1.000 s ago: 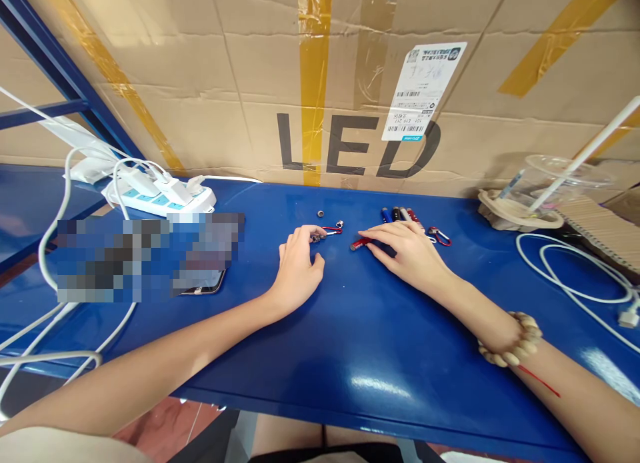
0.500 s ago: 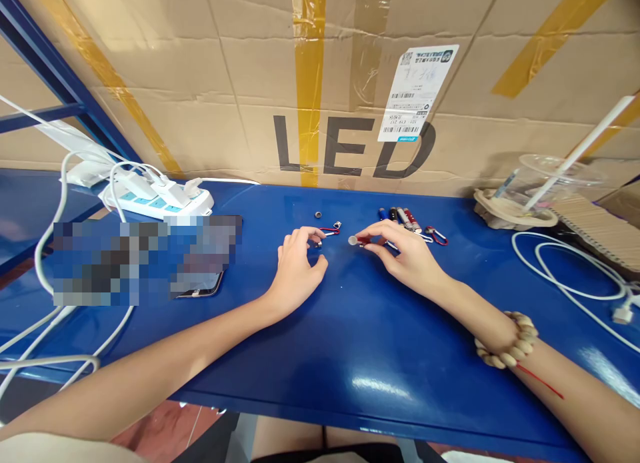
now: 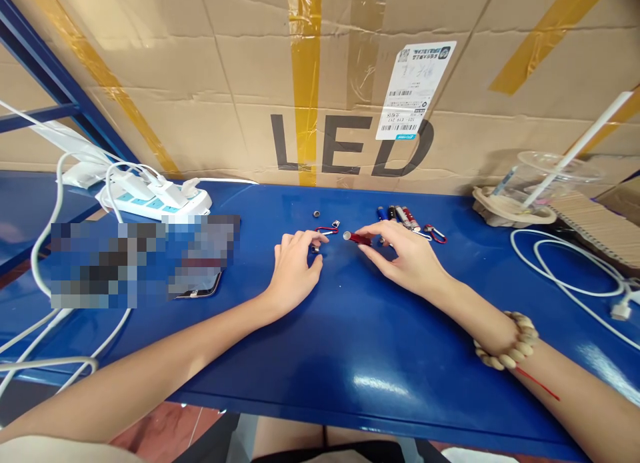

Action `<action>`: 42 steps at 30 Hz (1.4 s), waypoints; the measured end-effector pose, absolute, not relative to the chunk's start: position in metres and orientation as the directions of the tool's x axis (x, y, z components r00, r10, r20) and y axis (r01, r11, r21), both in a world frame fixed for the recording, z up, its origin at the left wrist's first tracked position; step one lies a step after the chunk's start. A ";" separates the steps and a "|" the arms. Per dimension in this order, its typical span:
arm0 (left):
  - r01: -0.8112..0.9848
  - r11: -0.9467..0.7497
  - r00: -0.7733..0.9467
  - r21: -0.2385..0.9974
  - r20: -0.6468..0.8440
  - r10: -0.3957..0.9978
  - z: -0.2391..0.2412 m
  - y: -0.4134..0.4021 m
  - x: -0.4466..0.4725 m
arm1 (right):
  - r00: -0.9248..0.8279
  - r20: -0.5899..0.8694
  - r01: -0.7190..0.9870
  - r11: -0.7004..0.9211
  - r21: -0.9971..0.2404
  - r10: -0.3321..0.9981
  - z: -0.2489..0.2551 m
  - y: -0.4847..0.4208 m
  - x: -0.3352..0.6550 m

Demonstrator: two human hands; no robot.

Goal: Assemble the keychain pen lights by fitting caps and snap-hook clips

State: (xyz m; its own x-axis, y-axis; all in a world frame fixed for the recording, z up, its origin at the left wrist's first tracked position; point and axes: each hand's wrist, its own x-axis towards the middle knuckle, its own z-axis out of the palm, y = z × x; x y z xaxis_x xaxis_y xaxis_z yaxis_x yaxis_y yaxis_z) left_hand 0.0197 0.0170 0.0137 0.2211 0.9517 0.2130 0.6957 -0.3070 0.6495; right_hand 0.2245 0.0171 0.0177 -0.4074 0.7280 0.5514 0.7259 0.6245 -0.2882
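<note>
My right hand (image 3: 406,258) pinches a small red keychain flashlight (image 3: 356,238) just above the blue tabletop (image 3: 350,343), its silver end pointing left. My left hand (image 3: 295,266) rests on the table beside it, thumb and forefinger closed on a small silver metal part (image 3: 315,248). A red carabiner clip (image 3: 326,229) lies just beyond my left fingertips, with a small ring (image 3: 317,214) behind it. Behind my right hand lie several more small flashlights (image 3: 397,214) in blue, black and red, and another red clip (image 3: 436,233).
A large cardboard box marked LED (image 3: 350,83) walls off the back. A white power strip (image 3: 155,200) with plugs and cables sits at the left, a phone (image 3: 200,286) near it. At the right are a plastic cup with a straw (image 3: 545,180) and coiled white cables (image 3: 575,270).
My right hand lifted the red flashlight off the table and turned it toward my left hand. My left fingers pulled in from the red clip and closed on the small silver part.
</note>
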 end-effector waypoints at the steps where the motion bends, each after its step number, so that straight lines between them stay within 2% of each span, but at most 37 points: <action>1: 0.692 -0.311 0.220 0.652 0.219 0.950 0.013 0.017 0.020 | -0.414 0.553 0.730 0.627 -0.274 0.723 0.018 0.017 0.225; 9: 0.509 -0.361 0.241 0.781 0.273 0.931 0.010 0.022 0.018 | -0.422 0.573 0.718 0.645 -0.262 0.703 0.019 0.017 0.225; 14: 0.488 -0.391 0.229 0.781 0.317 0.920 0.014 0.020 0.020 | -0.394 0.550 0.709 0.624 -0.328 0.736 0.017 0.017 0.225; 19: 0.459 -0.429 0.295 0.778 0.322 0.900 0.020 0.014 0.025 | -0.496 0.489 0.669 0.675 -0.312 0.718 0.019 0.013 0.223; 26: 0.387 -0.362 0.271 0.848 0.270 0.924 0.026 0.010 0.027 | -0.524 0.471 0.655 0.689 -0.310 0.710 0.021 0.007 0.217; 29: 0.373 -0.343 0.215 0.862 0.280 0.936 0.027 0.010 0.026 | -0.511 0.490 0.695 0.675 -0.248 0.706 0.023 0.008 0.217; 32: 0.359 -0.321 0.155 0.876 0.283 0.946 0.027 0.010 0.025 | -0.418 0.549 0.801 0.579 -0.154 0.724 0.026 0.010 0.221; 35: 0.340 -0.309 0.152 0.888 0.273 0.950 0.027 0.010 0.025 | -0.263 0.596 0.913 0.396 -0.101 0.758 0.027 0.016 0.230; 39: 0.322 -0.307 0.194 0.896 0.255 0.947 0.029 0.008 0.025 | -0.142 0.523 0.979 0.197 -0.050 0.841 0.024 0.024 0.241; 42: 0.316 -0.302 0.204 0.899 0.247 0.947 0.030 0.007 0.025 | -0.104 0.447 0.993 0.119 -0.005 0.888 0.021 0.026 0.243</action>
State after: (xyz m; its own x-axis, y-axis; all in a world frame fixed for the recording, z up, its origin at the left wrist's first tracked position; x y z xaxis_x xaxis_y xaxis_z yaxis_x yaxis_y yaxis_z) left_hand 0.0254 0.0073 0.0297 0.2042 0.9473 0.2469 0.3161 -0.3025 0.8992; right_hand 0.2429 0.0264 0.0208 -0.1039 0.8882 0.4475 0.9929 0.1185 -0.0047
